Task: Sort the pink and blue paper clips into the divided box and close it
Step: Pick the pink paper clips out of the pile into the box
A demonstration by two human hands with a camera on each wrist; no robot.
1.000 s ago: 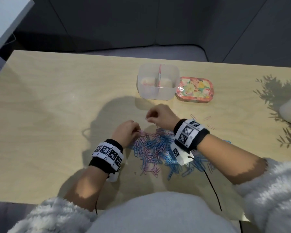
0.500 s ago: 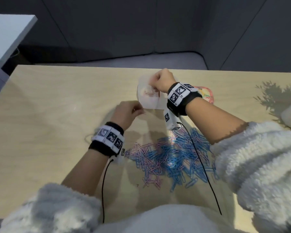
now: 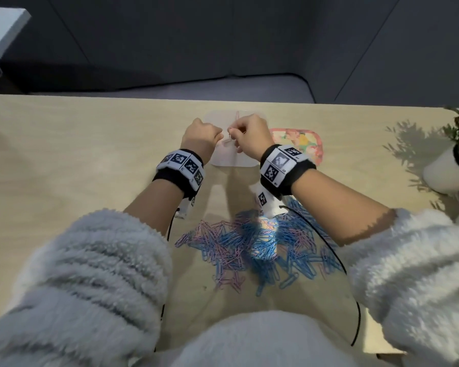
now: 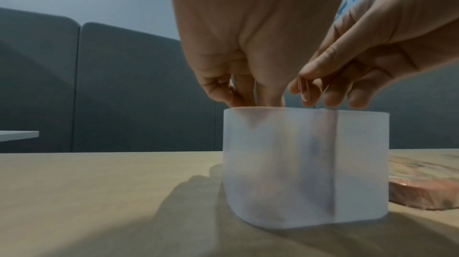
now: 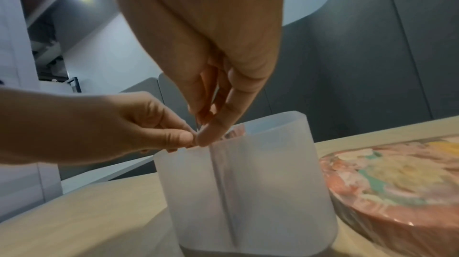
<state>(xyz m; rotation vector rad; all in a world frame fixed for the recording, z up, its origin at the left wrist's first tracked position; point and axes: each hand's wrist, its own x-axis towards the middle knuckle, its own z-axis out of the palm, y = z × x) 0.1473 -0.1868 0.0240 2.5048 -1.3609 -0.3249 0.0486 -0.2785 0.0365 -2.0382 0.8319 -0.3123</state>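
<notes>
A translucent divided box (image 3: 223, 161) stands open at the far middle of the table, with its pink divider (image 3: 237, 115) running front to back. Both hands hover just above its rim. My right hand (image 4: 305, 89) pinches a pink paper clip (image 4: 303, 88) between thumb and forefinger near the divider. My left hand (image 5: 185, 139) has thumb and forefinger pinched together over the left compartment, and a pink clip (image 3: 227, 141) shows at its fingertips. The mixed pile of pink and blue clips (image 3: 255, 247) lies near me. The floral lid (image 3: 302, 144) lies right of the box.
A white plant pot (image 3: 445, 173) with green leaves stands at the table's right edge. Black cables run from both wrist bands across the pile. A grey bench sits behind the table's far edge. Bare wood stretches left of the box.
Both hands left the clip pile and rose to the box. In the last half second the left hand moved from beside the box to above its left compartment, meeting the right hand.
</notes>
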